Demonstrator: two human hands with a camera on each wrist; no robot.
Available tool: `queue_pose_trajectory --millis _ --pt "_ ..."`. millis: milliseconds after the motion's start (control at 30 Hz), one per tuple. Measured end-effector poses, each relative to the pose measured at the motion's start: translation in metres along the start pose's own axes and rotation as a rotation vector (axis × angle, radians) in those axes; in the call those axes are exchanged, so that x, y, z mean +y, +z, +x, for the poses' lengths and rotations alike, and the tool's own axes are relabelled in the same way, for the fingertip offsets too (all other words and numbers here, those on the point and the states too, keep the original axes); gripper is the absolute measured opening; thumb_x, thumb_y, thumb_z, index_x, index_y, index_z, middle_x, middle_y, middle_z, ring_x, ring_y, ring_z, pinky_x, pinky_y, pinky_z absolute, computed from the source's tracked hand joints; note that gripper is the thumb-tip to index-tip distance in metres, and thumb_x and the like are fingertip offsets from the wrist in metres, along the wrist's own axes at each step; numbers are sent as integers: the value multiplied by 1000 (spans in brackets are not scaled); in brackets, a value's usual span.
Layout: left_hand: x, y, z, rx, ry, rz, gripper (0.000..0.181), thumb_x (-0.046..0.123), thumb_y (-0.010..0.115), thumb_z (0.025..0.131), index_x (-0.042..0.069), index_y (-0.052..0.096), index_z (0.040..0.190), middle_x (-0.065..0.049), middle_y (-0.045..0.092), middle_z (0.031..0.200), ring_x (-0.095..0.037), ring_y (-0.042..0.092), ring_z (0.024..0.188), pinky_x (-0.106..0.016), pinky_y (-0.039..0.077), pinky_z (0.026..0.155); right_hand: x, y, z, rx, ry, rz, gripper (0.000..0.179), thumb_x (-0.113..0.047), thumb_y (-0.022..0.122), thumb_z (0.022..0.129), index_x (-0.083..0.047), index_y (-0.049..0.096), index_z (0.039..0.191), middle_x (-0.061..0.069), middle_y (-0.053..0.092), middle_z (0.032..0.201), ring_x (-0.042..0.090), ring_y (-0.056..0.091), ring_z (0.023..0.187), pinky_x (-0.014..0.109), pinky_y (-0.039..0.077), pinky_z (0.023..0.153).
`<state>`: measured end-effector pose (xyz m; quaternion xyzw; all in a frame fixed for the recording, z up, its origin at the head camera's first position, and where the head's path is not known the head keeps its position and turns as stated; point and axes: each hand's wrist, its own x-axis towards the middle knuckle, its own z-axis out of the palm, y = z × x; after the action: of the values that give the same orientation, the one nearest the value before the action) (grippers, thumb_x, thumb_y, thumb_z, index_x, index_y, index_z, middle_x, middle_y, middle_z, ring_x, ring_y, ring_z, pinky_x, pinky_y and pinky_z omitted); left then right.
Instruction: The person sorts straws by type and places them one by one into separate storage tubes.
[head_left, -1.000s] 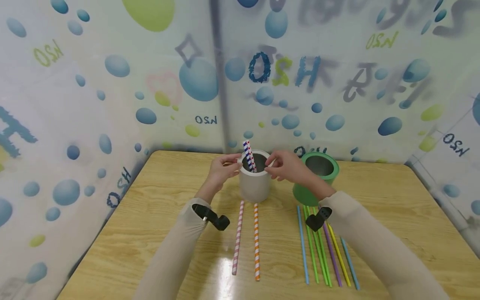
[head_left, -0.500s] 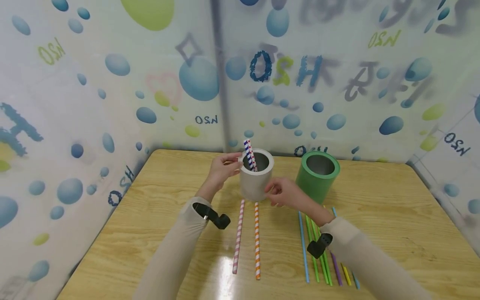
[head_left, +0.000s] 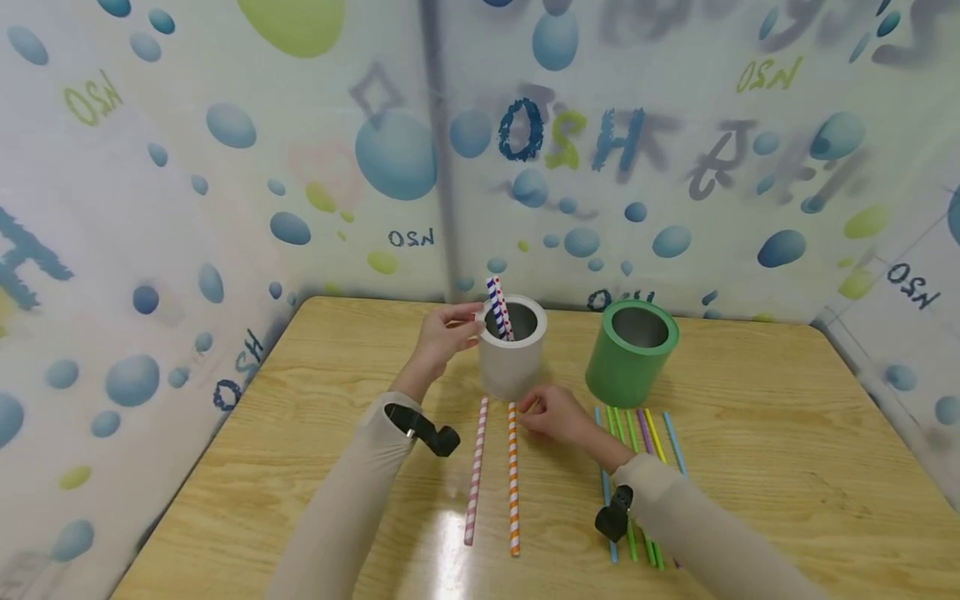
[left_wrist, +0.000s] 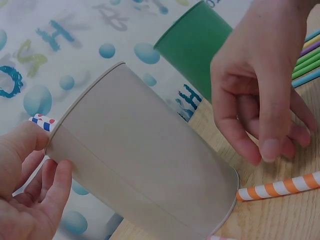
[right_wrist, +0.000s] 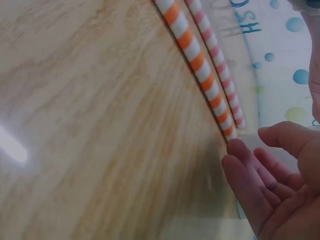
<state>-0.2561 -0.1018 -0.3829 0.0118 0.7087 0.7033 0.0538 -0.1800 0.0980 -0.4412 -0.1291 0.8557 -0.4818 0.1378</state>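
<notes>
My left hand (head_left: pixel 441 343) grips the rim of a white metal cup (head_left: pixel 510 367) with thumb and fingertips. Two paper straws lean inside that cup, a blue-striped straw (head_left: pixel 493 304) and a red-dotted straw (head_left: pixel 504 315). An orange-striped straw (head_left: pixel 513 483) lies on the table in front of the cup, with a pink-striped straw (head_left: pixel 476 475) to its left. My right hand (head_left: pixel 557 414) hovers by the far end of the orange-striped straw. Its fingers are loosely bent and hold nothing; in the right wrist view a gap shows between thumb and fingers.
To the right of the white cup stands a green cup (head_left: pixel 626 367). Several plain straws lie in front of it, among them a blue straw (head_left: pixel 675 442), partly hidden under my right forearm. A bubble-patterned sheet (head_left: pixel 337 167) hangs behind the wooden table (head_left: pixel 787 433).
My right hand has left the white cup's rim and come down toward me, to the far end of the orange-striped straw. My left hand has stayed at the rim.
</notes>
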Motion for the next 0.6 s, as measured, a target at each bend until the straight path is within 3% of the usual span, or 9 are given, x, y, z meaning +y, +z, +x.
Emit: queue_pose_trajectory --millis 267,467,600 --pt "0 1 -1 0 -1 1 34 2 65 82 2 62 116 -11 51 101 -19 52 89 -32 54 77 5 13 0 61 146 127 16 -8 67 80 1 57 88 7 59 61 16 57 48 28 50 43" --pt "0 1 -1 -10 -20 0 36 1 64 83 1 60 118 -11 51 102 -19 52 90 -33 53 78 11 18 2 98 176 158 19 -10 69 80 1 58 89 6 59 60 15 56 47 29 50 41" --pt "9 3 -9 -10 -20 15 36 0 62 83 -1 58 120 -11 51 102 -18 51 90 -34 52 80 12 21 2 113 167 166 18 -10 71 79 2 59 86 5 58 57 13 53 44 27 48 40"
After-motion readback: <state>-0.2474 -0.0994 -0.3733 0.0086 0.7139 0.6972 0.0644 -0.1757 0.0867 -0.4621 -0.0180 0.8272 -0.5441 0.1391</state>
